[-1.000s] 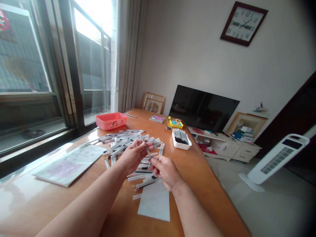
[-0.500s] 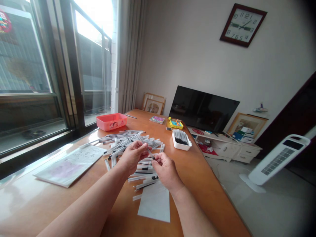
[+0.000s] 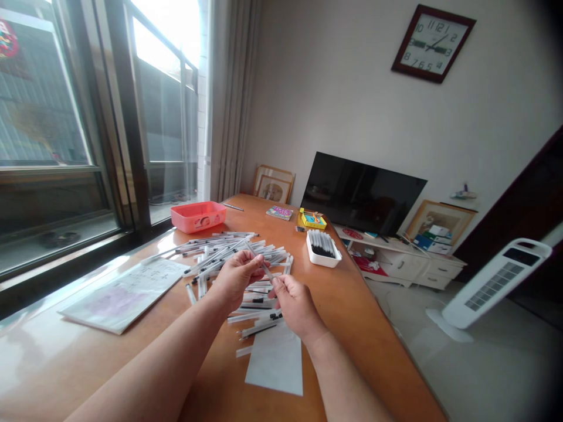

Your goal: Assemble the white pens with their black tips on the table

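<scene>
My left hand (image 3: 241, 273) is closed around a slim, clear pen (image 3: 267, 271), whose upper end sticks out beyond the fingers. At the pen's lower end, my right hand (image 3: 292, 299) pinches with thumb and fingertips, hiding that tip. Beneath and beyond both hands, a loose heap of clear pens and pen parts (image 3: 220, 249) with black ends spreads over the table. A white sheet of paper (image 3: 277, 363) lies under the near edge of the heap. Right of the heap stands a white tray (image 3: 325, 261) filled with pens, black ends toward me.
A red plastic basket (image 3: 197, 217) stands at the table's window side, with a paper pad (image 3: 125, 293) nearer to me. Farther back lie a colourful booklet (image 3: 280, 213) and a yellow box (image 3: 313, 220). The wooden table's (image 3: 373, 351) right edge drops to the floor.
My right hand's fingers have curled a little more closely at the pen's lower end, covering its dark tip. My left hand stays in place.
</scene>
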`<state>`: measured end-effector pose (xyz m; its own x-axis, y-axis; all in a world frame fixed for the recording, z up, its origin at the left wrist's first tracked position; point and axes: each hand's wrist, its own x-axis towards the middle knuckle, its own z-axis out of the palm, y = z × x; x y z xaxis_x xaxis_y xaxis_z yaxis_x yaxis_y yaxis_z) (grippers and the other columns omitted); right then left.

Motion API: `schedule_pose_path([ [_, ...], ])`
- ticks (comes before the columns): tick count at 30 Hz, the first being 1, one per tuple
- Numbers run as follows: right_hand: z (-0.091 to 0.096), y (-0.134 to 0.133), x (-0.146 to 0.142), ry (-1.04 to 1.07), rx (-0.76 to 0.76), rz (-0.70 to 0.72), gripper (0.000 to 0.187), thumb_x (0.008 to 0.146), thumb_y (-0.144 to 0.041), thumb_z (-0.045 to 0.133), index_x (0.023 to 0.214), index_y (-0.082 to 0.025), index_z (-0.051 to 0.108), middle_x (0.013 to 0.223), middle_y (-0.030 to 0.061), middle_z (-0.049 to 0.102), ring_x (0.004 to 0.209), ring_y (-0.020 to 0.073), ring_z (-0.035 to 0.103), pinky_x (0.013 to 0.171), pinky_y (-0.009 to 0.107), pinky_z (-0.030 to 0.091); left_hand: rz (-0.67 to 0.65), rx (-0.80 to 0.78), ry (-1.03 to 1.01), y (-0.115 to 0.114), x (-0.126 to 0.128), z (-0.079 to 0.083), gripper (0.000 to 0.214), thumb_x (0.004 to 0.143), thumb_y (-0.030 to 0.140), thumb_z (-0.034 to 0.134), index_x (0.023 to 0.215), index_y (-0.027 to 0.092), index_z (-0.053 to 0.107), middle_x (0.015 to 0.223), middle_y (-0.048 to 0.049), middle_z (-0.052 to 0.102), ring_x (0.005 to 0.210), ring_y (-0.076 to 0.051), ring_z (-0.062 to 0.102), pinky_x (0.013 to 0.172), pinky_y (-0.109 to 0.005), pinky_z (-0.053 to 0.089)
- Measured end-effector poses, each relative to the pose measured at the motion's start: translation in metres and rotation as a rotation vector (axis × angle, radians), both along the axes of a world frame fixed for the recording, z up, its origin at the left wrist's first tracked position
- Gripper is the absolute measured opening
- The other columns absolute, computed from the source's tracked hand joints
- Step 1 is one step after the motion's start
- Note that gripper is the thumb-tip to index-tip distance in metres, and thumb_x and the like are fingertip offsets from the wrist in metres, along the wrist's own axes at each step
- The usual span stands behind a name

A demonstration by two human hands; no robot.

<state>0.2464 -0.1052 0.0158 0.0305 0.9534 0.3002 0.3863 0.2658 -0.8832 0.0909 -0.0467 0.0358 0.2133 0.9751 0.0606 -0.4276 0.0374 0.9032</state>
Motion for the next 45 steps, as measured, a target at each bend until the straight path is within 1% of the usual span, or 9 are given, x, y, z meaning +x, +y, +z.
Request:
schedule_pose_path([
  [7, 0.0004, -0.0009, 0.0013, -0.069, 0.091, -0.073, 0.022, 0.087, -0.042, 0.064, 0.082, -0.021, 0.064, 0.066, 0.0000, 0.065, 0.059, 0.0151, 0.055, 0.057, 0.025, 0.039, 0.016, -0.005, 0.013, -0.0004, 0.0012, 0.0000, 0.042, 0.068, 0.040, 0.085, 0.076, 0.017, 0.051, 0.079, -0.0034, 0.073, 0.059, -0.009, 0.060, 0.070, -0.027, 0.050],
  [12, 0.0012, -0.0010, 0.0010, -0.098, 0.029, 0.001, 0.031, 0.096, -0.044, 0.049, 0.085, -0.020, 0.065, 0.069, 0.0008, 0.066, 0.058, 0.0145, 0.056, 0.056, 0.025, 0.039, 0.031, -0.006, 0.002, -0.0004, 0.0005, 0.0007, 0.042, 0.067, 0.040, 0.085, 0.075, 0.017, 0.050, 0.080, -0.0045, 0.074, 0.062, -0.010, 0.062, 0.071, -0.026, 0.049],
  [17, 0.0004, -0.0007, 0.0020, -0.159, 0.114, -0.083, 0.023, 0.089, -0.042, 0.061, 0.082, -0.020, 0.062, 0.067, -0.0008, 0.064, 0.061, 0.0143, 0.056, 0.058, 0.024, 0.039, 0.045, -0.005, 0.011, -0.0003, 0.0015, -0.0004, 0.041, 0.069, 0.040, 0.084, 0.074, 0.017, 0.050, 0.080, -0.0046, 0.074, 0.060, -0.009, 0.061, 0.069, -0.026, 0.049],
  [22, 0.0009, -0.0016, 0.0020, -0.158, 0.070, -0.032, 0.029, 0.096, -0.042, 0.049, 0.086, -0.020, 0.065, 0.070, 0.0001, 0.067, 0.062, 0.0141, 0.058, 0.058, 0.023, 0.040, 0.060, -0.003, -0.006, -0.0005, 0.0014, 0.0006, 0.039, 0.070, 0.039, 0.083, 0.074, 0.018, 0.051, 0.079, -0.0041, 0.074, 0.063, -0.010, 0.062, 0.071, -0.026, 0.049],
  [28, -0.0009, -0.0003, 0.0002, -0.194, 0.125, -0.112, 0.018, 0.089, -0.038, 0.061, 0.085, -0.020, 0.062, 0.072, 0.0002, 0.067, 0.064, 0.0149, 0.058, 0.058, 0.023, 0.040, 0.078, -0.015, 0.033, 0.0003, 0.0019, -0.0018, 0.041, 0.070, 0.041, 0.083, 0.075, 0.018, 0.050, 0.077, -0.0024, 0.073, 0.063, -0.010, 0.063, 0.070, -0.025, 0.048],
  [33, 0.0001, -0.0006, 0.0008, -0.108, 0.077, -0.044, 0.025, 0.094, -0.042, 0.053, 0.093, -0.020, 0.065, 0.071, -0.0003, 0.066, 0.062, 0.0137, 0.057, 0.058, 0.023, 0.041, 0.070, -0.019, 0.050, -0.0001, 0.0014, -0.0024, 0.041, 0.072, 0.044, 0.082, 0.075, 0.018, 0.050, 0.079, -0.0021, 0.072, 0.064, -0.010, 0.064, 0.072, -0.026, 0.049],
  [40, -0.0047, 0.0047, 0.0043, 0.033, -0.002, -0.036, 0.029, 0.093, -0.046, 0.054, 0.092, -0.019, 0.064, 0.071, 0.0001, 0.067, 0.060, 0.0132, 0.056, 0.058, 0.023, 0.043, -0.080, 0.042, 0.062, -0.0015, -0.0051, 0.0033, 0.040, 0.077, 0.044, 0.077, 0.107, 0.021, 0.064, 0.091, -0.0041, 0.072, 0.072, -0.013, 0.065, 0.071, -0.027, 0.048],
  [42, -0.0042, 0.0043, 0.0043, 0.016, 0.014, -0.041, 0.027, 0.092, -0.044, 0.056, 0.092, -0.019, 0.064, 0.070, -0.0001, 0.067, 0.059, 0.0129, 0.055, 0.057, 0.023, 0.042, -0.070, 0.046, 0.073, -0.0002, -0.0063, 0.0025, 0.035, 0.075, 0.044, 0.079, 0.096, 0.019, 0.066, 0.083, -0.0029, 0.070, 0.069, -0.013, 0.063, 0.070, -0.026, 0.047],
  [45, -0.0016, 0.0010, 0.0025, -0.066, 0.064, -0.057, 0.024, 0.091, -0.042, 0.058, 0.087, -0.019, 0.064, 0.067, -0.0010, 0.066, 0.057, 0.0125, 0.054, 0.056, 0.022, 0.040, 0.027, 0.032, 0.124, 0.0017, -0.0067, -0.0003, 0.038, 0.074, 0.046, 0.080, 0.071, 0.017, 0.056, 0.062, 0.0017, 0.061, 0.056, -0.009, 0.053, 0.059, -0.023, 0.042],
])
